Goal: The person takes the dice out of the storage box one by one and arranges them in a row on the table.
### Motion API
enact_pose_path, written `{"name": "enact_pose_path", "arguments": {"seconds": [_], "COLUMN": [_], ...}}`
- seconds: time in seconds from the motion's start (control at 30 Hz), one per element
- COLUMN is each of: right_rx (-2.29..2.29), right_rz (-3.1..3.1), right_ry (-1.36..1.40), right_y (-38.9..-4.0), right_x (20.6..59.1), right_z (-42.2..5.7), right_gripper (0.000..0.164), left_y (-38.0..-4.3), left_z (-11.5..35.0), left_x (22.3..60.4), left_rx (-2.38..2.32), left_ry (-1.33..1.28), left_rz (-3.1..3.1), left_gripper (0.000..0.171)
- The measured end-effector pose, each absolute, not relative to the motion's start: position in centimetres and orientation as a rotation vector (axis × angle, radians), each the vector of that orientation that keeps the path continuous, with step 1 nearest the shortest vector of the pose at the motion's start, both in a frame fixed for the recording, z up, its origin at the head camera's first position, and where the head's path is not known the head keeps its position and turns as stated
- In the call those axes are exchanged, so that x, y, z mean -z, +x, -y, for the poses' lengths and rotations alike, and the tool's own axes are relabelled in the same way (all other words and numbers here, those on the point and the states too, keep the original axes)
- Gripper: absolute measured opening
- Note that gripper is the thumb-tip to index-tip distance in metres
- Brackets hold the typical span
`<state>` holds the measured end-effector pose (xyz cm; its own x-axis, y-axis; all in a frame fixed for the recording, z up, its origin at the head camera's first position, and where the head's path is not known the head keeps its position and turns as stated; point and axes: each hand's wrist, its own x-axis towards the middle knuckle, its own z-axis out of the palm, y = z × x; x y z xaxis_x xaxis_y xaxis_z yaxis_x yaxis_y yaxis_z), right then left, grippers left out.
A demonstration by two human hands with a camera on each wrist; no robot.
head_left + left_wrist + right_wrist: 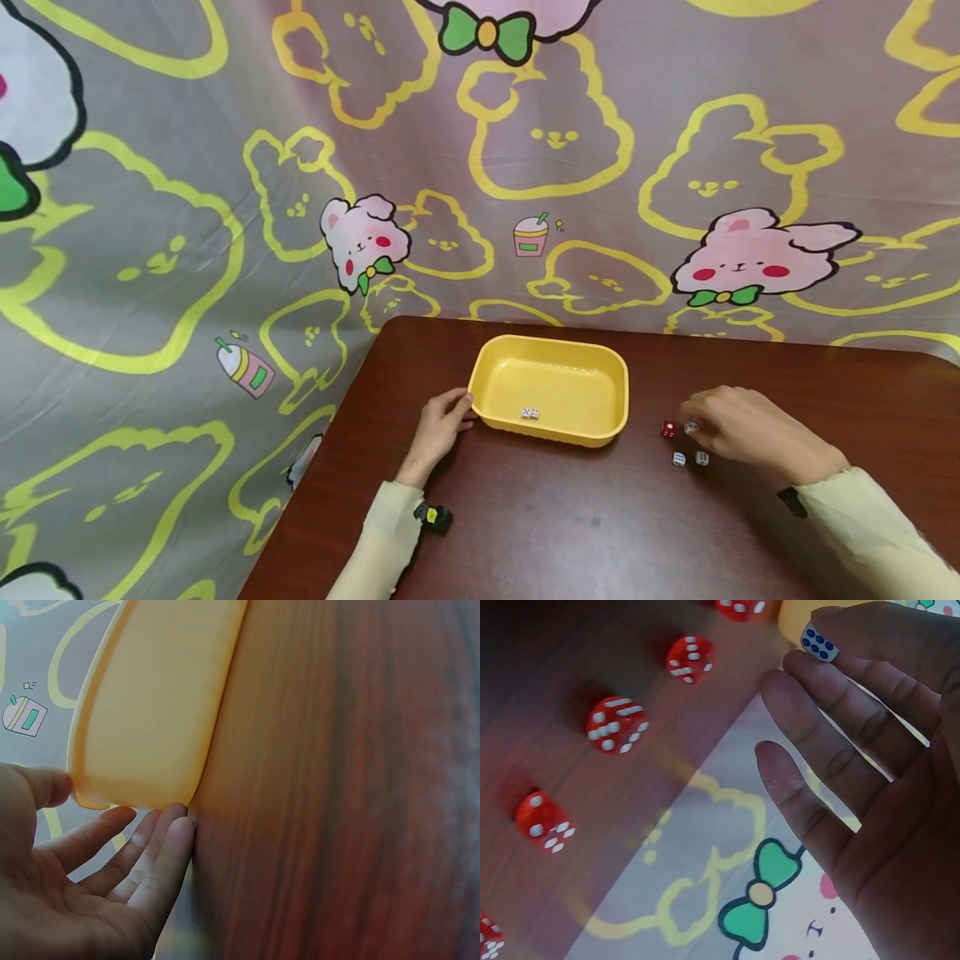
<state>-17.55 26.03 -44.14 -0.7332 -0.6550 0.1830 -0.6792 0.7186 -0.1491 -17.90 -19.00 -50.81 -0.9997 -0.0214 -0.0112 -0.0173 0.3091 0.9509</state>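
My left hand (pixel 441 423) holds the near left corner of a yellow plastic tray (pixel 551 433); in the left wrist view its thumb (pixel 49 787) is at the rim and the other fingers lie along the end wall. Two white dice (pixel 530 413) sit together inside the tray, near its front wall. To the right, my right hand (pixel 738 429) pinches a white die with blue pips (pixel 820 643) between thumb and index finger, the other fingers extended. Close to that hand on the table are a red die (pixel 668 429) and white dice (pixel 678 459).
In the right wrist view several red dice (pixel 617 725) are spread in a line on the brown wooden table (pixel 555 517); the right hand hides most of them from the head view. A cartoon-printed curtain (pixel 420 275) hangs along the table's back and left edges.
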Motion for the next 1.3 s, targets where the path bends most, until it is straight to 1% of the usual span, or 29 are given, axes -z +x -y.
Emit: {"name": "enact_pose_path", "arguments": {"seconds": [0.4, 0.63, 0.9, 1.13, 1.3], "right_rx": [-0.290, -0.276, -0.267, -0.253, -0.239], "right_rz": [2.927, 2.911, 2.997, 3.001, 3.006], "right_ry": [1.015, 1.019, 0.976, 0.971, 0.965], "right_y": [-16.7, -16.6, -16.2, -16.1, -16.1], "right_x": [45.6, 46.0, 46.7, 47.2, 47.4], "right_z": [-28.2, -29.0, -29.5, -29.8, -30.0], "right_gripper": [0.031, 0.038, 0.036, 0.043, 0.043], "left_y": [-17.9, -17.8, -17.9, -17.8, -17.6], "left_z": [19.1, 18.9, 19.0, 18.9, 18.6], "left_x": [51.0, 50.6, 50.9, 50.9, 50.0], "left_rx": [1.830, 1.856, 1.856, 1.883, 1.878], "left_ry": [0.030, 0.042, 0.047, 0.059, 0.041], "left_rz": [2.545, 2.523, 2.536, 2.512, 2.519], "left_gripper": [0.036, 0.035, 0.035, 0.037, 0.038]}}
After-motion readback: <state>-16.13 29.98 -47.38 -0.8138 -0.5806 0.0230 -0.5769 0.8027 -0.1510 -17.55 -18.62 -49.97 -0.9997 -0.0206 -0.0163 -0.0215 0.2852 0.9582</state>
